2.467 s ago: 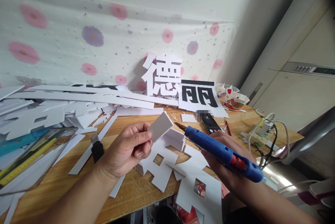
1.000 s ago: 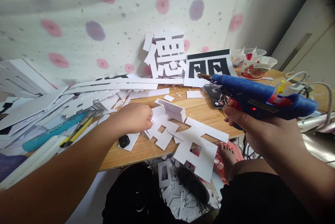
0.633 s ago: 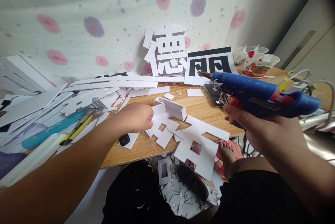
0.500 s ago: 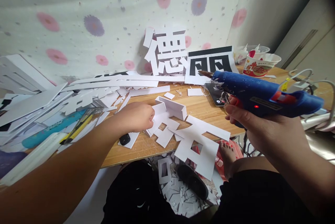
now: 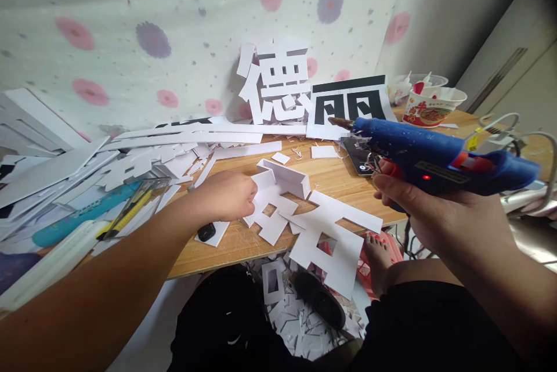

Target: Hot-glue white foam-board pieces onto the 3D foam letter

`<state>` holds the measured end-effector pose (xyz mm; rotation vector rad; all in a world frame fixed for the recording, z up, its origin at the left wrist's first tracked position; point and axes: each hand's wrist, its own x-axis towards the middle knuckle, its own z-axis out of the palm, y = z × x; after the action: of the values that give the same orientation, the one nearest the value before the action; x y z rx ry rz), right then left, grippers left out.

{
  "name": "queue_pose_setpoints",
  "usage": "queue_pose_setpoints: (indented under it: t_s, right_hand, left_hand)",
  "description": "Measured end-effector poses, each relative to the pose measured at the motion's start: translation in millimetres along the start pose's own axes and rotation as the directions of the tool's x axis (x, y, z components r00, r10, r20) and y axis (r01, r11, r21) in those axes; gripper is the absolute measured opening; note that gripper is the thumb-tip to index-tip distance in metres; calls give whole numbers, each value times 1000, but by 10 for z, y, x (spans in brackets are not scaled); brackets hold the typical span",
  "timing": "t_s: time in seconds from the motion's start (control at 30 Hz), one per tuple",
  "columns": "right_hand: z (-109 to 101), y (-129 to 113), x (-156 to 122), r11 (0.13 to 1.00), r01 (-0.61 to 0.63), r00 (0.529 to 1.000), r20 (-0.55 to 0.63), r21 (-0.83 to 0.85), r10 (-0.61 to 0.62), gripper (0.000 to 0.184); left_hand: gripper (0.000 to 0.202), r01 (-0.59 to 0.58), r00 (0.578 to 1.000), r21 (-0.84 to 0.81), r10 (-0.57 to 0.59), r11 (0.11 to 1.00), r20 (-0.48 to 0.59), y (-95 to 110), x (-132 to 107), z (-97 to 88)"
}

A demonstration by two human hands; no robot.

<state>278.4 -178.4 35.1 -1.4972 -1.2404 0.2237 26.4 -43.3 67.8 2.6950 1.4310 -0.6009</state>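
My right hand (image 5: 435, 198) is wrapped round the handle of a blue hot glue gun (image 5: 418, 148), held above the table's right part. Its nozzle points left and a small red light glows on its side. My left hand (image 5: 228, 195) is closed at the left side of a white foam board character (image 5: 275, 218) with upright strip walls, gripping its edge; the fingertips are partly hidden. One upright strip (image 5: 290, 179) runs along the character's back. Overlapping its right side, a flat white cut-out (image 5: 324, 238) juts over the table's front edge.
A finished white character (image 5: 282, 90) leans on the flowered curtain beside a printed black-character sheet (image 5: 352, 108). White strips and offcuts (image 5: 143, 166), with a yellow cutter knife (image 5: 134, 206), fill the left. A phone (image 5: 359, 157) and noodle cup (image 5: 433, 108) sit right. Scraps (image 5: 300, 325) cover the floor.
The view has shifted very slightly. Both hands, the glue gun and the foam board pieces stay almost where they were.
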Motion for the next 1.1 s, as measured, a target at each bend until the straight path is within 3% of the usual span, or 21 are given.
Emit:
queue_pose_setpoints:
  t_s: [0.57, 0.83, 1.1]
  right_hand:
    - [25, -48, 18, 999, 22, 999, 38, 29, -23, 14]
    - [25, -41, 21, 1000, 28, 998, 57, 8, -28, 13]
    - [26, -52, 16, 1000, 10, 998, 55, -6, -10, 17]
  left_hand:
    - [14, -73, 997, -54, 74, 996, 32, -131, 79, 42]
    - [12, 1, 997, -110, 7, 994, 75, -68, 48, -17]
    - [11, -3, 997, -123, 12, 992, 70, -48, 27, -39]
